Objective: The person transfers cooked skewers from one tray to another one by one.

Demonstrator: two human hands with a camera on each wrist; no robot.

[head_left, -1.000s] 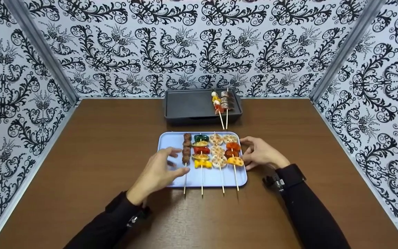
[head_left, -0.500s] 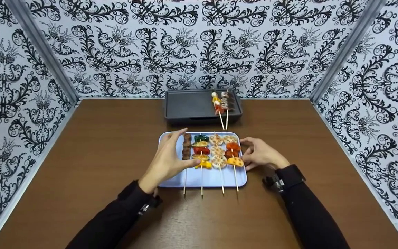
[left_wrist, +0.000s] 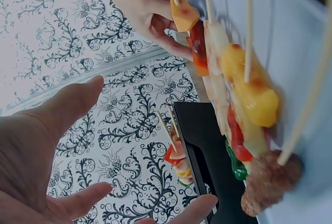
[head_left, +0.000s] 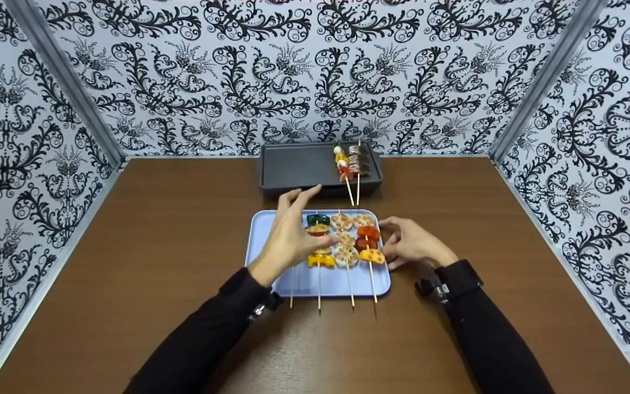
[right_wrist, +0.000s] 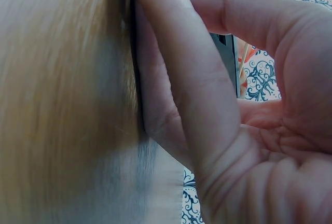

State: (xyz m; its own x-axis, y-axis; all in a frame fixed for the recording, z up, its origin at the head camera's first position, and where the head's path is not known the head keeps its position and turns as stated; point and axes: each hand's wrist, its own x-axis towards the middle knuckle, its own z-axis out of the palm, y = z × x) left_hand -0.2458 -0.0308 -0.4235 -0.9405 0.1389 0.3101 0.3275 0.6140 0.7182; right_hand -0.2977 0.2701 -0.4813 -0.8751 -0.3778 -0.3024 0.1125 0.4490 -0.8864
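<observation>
A left hand [head_left: 286, 239] is hovering over the left half of a pale blue tray [head_left: 261, 229], its thumb and fingers spreading wide apart. The left wrist view is showing it well clear of the food. From the head view, it is covering the upper part of a meatball skewer [left_wrist: 271, 182], whose stick is poking past the tray's front rim.

A right hand [head_left: 418, 242] is touching the tray's right rim with bent fingers; whether they are pinching it, I cannot tell.

Three more skewers are lying on the tray to the right of the meatballs: a pepper skewer [head_left: 321, 261] in green, red and yellow, a lotus root skewer [head_left: 346, 256], and a mixed skewer [head_left: 371, 256] with red and orange pieces, all with sticks overhanging the front.

Behind the tray, a dark grey griddle [head_left: 293, 167] is standing near the patterned wall [head_left: 293, 60], bearing a white, yellow and red skewer [head_left: 342, 158] and a grey-brown skewer [head_left: 355, 160] at its right end. Everything is resting on a brown wooden surface [head_left: 156, 230].
</observation>
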